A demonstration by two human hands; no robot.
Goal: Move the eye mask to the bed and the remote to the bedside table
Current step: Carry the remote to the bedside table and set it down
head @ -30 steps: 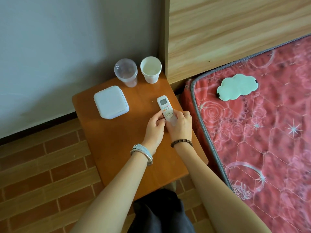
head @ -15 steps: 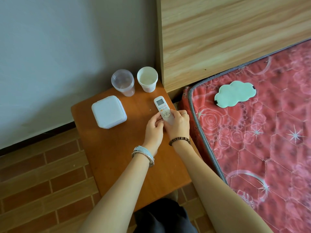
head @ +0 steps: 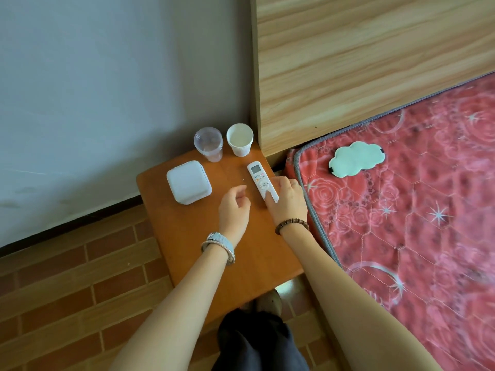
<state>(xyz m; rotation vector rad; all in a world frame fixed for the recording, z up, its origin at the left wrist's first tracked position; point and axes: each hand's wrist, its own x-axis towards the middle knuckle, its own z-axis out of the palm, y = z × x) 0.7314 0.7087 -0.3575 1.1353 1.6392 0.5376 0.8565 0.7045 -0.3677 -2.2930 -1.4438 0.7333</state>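
Head view: one remote lies flat on the table, near its right edge, screen end toward the two cups. The right hand rests on the remote's near end, thumb on top and fingers along its right side, lightly pinching it. The left hand is just beside the remote, not touching it, fingers loosely curled and holding nothing. Each wrist wears one band: a silver watch on the left, a bead bracelet on the right.

Also on the table: one clear cup, one white cup, side by side at the far edge, and one white box left of the remote.

One mint mask, cloud-shaped, lies on the red bed, well apart from the hands.
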